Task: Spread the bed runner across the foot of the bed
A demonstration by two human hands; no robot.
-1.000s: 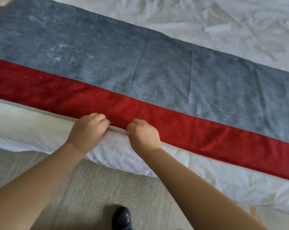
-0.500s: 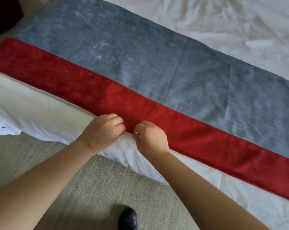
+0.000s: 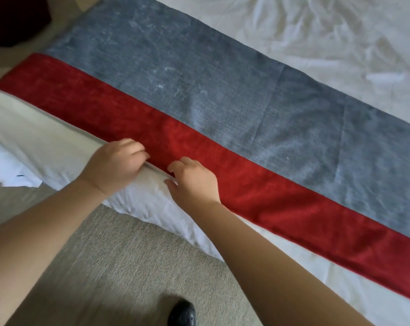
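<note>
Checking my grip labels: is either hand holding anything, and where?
The left hand grips the runner at its near red edge. The right hand touches the same edge with curled fingers; a grip cannot be told.

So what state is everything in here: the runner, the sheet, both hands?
bed runner: spread flat, faint fold creases.
white sheet: wrinkled beyond the runner.
left hand: fingers curled over the runner's near edge, apparently gripping it.
right hand: loosely open, fingertips touching the same edge.
shoe: standing on the carpet.
</note>
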